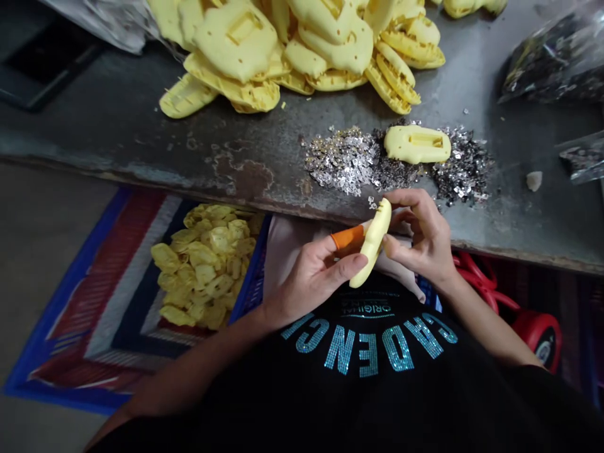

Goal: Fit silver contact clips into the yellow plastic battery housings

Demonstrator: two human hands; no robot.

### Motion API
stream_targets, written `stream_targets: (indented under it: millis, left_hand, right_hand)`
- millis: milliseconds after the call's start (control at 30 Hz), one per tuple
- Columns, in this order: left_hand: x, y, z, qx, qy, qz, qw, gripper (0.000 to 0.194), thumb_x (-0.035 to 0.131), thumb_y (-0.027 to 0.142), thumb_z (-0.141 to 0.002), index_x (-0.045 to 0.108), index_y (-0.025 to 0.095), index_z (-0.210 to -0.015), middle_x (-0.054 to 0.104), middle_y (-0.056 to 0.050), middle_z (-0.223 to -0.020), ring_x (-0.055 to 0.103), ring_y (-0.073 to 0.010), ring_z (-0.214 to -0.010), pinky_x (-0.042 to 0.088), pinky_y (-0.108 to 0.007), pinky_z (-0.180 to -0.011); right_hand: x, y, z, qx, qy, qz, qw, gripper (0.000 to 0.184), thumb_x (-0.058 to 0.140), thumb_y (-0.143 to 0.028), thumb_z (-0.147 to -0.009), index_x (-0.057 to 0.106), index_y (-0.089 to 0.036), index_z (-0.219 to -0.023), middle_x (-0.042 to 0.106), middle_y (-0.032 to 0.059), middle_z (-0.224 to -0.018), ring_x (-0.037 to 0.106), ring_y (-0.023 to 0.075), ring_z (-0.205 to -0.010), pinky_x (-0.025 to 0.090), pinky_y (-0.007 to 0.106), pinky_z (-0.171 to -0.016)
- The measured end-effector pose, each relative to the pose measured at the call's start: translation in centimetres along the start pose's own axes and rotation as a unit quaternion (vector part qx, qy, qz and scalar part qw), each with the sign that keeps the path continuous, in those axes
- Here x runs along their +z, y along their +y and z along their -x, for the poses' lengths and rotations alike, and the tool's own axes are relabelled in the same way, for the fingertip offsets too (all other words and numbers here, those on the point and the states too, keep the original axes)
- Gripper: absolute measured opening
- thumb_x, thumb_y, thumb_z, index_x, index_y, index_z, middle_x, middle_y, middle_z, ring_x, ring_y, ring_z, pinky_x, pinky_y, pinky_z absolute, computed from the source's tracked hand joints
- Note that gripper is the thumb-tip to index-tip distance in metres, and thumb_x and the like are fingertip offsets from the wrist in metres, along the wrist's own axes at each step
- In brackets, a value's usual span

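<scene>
A slim yellow plastic shell [371, 246] is held on edge just off the bench's front edge. My left hand [314, 272] grips its lower end between thumb and index finger; that index finger wears an orange cover. My right hand [422, 239] closes on the upper end, index fingertip on the tip and thumb against the side. Small metal pieces [372, 202] show beside that tip; whether they touch the shell I cannot tell. Just beyond, another yellow shell [401, 146] with a rectangular slot lies on small silvery and dark metal pieces [349, 165].
A heap of yellow shells [302, 47] covers the back of the worn metal bench [189, 151]. Clear bags of dark pieces [552, 69] lie at the right. Below left, a blue crate [33, 352] holds many yellow parts [207, 270]. Red rings [479, 280] are below right.
</scene>
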State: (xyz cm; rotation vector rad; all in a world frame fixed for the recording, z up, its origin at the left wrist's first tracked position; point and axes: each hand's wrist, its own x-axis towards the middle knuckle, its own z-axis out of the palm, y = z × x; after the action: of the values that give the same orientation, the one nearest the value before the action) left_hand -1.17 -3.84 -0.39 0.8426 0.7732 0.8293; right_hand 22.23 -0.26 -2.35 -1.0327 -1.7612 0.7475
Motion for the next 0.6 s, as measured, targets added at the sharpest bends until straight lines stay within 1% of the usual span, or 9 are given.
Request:
stream_targets:
  millis: [100,233,300,367,400,467,533,600]
  left_hand:
    - [-0.5,-0.3,0.0,0.001,0.037,-0.028,0.999,0.05,0.09,0.045,-0.095,0.085,0.021,-0.139,0.086,-0.011,-0.131,0.08,-0.0311,-0.123,0.062,-0.034,-0.107]
    - [-1.2,-1.1,0.4,-0.001,0.062,-0.038,0.997,0.037,0.092,0.041,-0.093,0.091,0.023,-0.126,0.089,-0.008,-0.12,0.082,-0.0266,-0.108,0.063,-0.03,-0.097]
    - [-1.5,-1.4,0.6,-0.009,0.07,-0.027,0.997,0.03,0.094,0.039,-0.092,0.093,0.024,-0.118,0.089,-0.008,-0.116,0.083,-0.0269,-0.104,0.065,-0.032,-0.094]
    - [-1.8,-1.6,0.7,-0.023,0.072,0.001,0.997,0.026,0.095,0.036,-0.089,0.094,0.023,-0.111,0.09,-0.009,-0.113,0.084,-0.0283,-0.103,0.066,-0.035,-0.097]
    - [-2.0,-1.6,0.6,-0.028,0.066,0.024,0.997,0.026,0.096,0.035,-0.088,0.093,0.023,-0.11,0.089,-0.009,-0.112,0.084,-0.0285,-0.103,0.066,-0.036,-0.097]
    - [-2.1,-1.4,0.2,-0.041,0.032,0.078,0.996,0.032,0.099,0.032,-0.084,0.09,0.026,-0.114,0.089,-0.008,-0.116,0.085,-0.028,-0.104,0.068,-0.034,-0.093]
    - [-2.2,-1.1,-0.3,-0.057,-0.014,0.118,0.991,0.046,0.101,0.03,-0.082,0.085,0.032,-0.125,0.087,-0.006,-0.125,0.086,-0.0275,-0.106,0.07,-0.032,-0.088]
    - [-2.1,-0.7,-0.6,-0.087,-0.048,0.135,0.986,0.059,0.1,0.035,-0.083,0.078,0.037,-0.137,0.085,-0.006,-0.131,0.086,-0.0293,-0.109,0.071,-0.033,-0.085]
  right_hand:
    - [0.1,0.1,-0.2,-0.016,0.006,0.024,1.0,0.055,0.083,-0.031,-0.088,0.068,-0.032,-0.141,0.071,0.0073,-0.13,0.069,0.0257,-0.11,0.063,0.039,-0.079]
    - [0.3,-0.4,-0.3,-0.046,0.018,0.061,0.997,0.056,0.082,-0.03,-0.087,0.068,-0.03,-0.141,0.071,0.0093,-0.131,0.069,0.0273,-0.114,0.064,0.04,-0.078]
    - [0.5,-0.7,0.0,-0.059,0.024,0.085,0.994,0.056,0.082,-0.032,-0.088,0.066,-0.03,-0.141,0.072,0.0105,-0.131,0.07,0.0287,-0.114,0.065,0.042,-0.079]
    - [0.6,-0.9,0.3,-0.067,0.027,0.108,0.992,0.055,0.081,-0.036,-0.09,0.064,-0.03,-0.142,0.073,0.0108,-0.131,0.071,0.0297,-0.115,0.066,0.046,-0.085]
    - [0.6,-1.0,0.5,-0.067,0.025,0.117,0.99,0.054,0.08,-0.037,-0.091,0.063,-0.03,-0.142,0.073,0.0109,-0.131,0.071,0.0298,-0.116,0.067,0.047,-0.088]
    - [0.6,-1.3,0.8,-0.063,0.016,0.132,0.989,0.052,0.078,-0.039,-0.094,0.062,-0.029,-0.143,0.074,0.0117,-0.132,0.072,0.03,-0.119,0.066,0.049,-0.095]
    - [0.7,-1.6,1.1,-0.056,0.0,0.136,0.989,0.05,0.077,-0.042,-0.098,0.062,-0.028,-0.143,0.074,0.0121,-0.134,0.072,0.0295,-0.121,0.066,0.049,-0.098]
    - [0.6,-1.9,1.4,-0.055,-0.017,0.126,0.99,0.049,0.076,-0.045,-0.1,0.062,-0.026,-0.143,0.075,0.0118,-0.133,0.071,0.0282,-0.122,0.064,0.048,-0.101]
